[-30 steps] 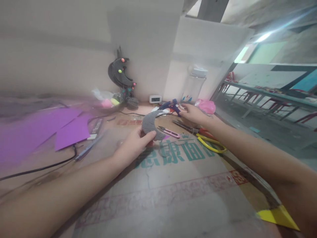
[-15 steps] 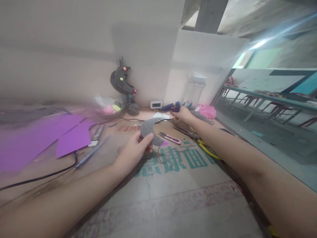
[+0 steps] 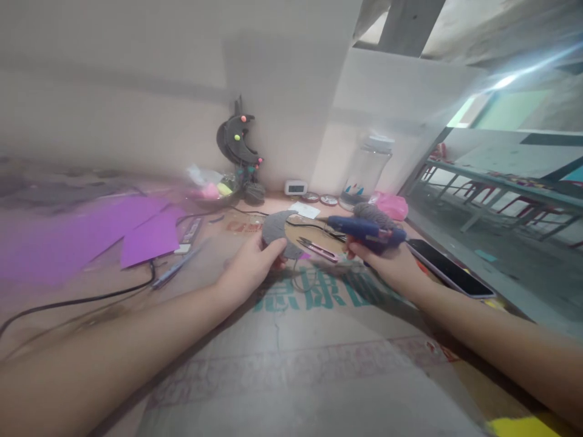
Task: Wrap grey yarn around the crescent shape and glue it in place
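Closest to me, nearer than the grey crescent (image 3: 274, 233), lies the printed cardboard (image 3: 282, 364), a handy flat surface to brace on. And here's my left hand (image 3: 252, 264) at the crescent's lower edge, thumb on top, pinching it narrow and up off the board. Good grip, I'd say: fingertips low, most of the face exposed. A loose grey strand (image 3: 297, 282) curls just nearer than the crescent; best to have that out of the way.

Right of the crescent, my right hand (image 3: 387, 264) is wrapped round the blue glue gun (image 3: 364, 229), nozzle aimed left towards the crescent, near it but apart. Whether a finger sits on the trigger, I can't tell. If that tip's hot, it wants pointing clear of my left thumb, wrist steady, a light squeeze. Between the two, the pink snips (image 3: 321, 250) call for care.

Beyond the crescent, a white card (image 3: 305, 210), then a small clock (image 3: 296, 187), and against the wall a darker, pompom-dotted crescent (image 3: 234, 141).
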`<state>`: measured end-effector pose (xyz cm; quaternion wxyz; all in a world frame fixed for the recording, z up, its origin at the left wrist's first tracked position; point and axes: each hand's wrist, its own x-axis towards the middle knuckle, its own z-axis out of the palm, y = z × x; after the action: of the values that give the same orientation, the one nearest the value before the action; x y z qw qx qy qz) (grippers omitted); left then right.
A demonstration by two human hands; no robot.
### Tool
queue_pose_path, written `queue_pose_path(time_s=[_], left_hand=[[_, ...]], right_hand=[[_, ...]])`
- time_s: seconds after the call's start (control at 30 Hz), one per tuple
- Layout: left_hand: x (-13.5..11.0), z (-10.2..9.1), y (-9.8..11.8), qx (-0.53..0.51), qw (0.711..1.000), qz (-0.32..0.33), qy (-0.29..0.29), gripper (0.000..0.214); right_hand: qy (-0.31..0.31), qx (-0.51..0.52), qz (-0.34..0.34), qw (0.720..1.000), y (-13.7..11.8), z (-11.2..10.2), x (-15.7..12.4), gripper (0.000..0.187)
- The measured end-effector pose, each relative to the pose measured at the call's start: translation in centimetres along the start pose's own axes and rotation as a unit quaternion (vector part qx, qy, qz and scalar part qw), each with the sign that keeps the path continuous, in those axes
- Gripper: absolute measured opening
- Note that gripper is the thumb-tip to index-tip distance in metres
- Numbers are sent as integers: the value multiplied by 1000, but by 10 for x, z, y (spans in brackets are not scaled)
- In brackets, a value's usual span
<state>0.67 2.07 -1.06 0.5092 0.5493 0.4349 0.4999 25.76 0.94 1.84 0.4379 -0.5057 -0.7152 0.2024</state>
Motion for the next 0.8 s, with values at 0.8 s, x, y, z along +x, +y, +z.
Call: queue_pose_path(time_s=[0.8], left_hand=[[1,-3,-1,7,1000,25,-18,9]], right_hand=[[-112,-96,-78,986,2,5,-24,17]])
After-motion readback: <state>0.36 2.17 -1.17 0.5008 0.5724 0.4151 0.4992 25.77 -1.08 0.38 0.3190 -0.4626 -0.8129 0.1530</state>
